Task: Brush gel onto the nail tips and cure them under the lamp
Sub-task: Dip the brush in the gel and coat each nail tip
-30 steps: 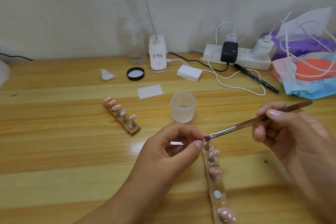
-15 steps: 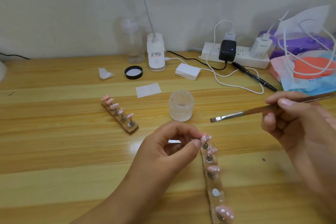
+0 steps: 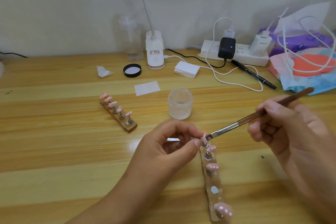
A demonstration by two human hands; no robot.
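Spanning the frame is a wooden bench (image 3: 54,151). At lower right, the right hand (image 3: 287,132) has its grip clamped on a brush (image 3: 236,123). At lower centre, the left hand (image 3: 163,151) pinches the top peg of a wooden strip (image 3: 211,182). The bristles touch the pink nail tip (image 3: 205,136) on that peg, just below a clear jar (image 3: 180,103).

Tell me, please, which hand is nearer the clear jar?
Left. The left hand, pinching a nail tip stand, sits just before the clear jar; the right hand, gripping the brush, is farther off to its right.
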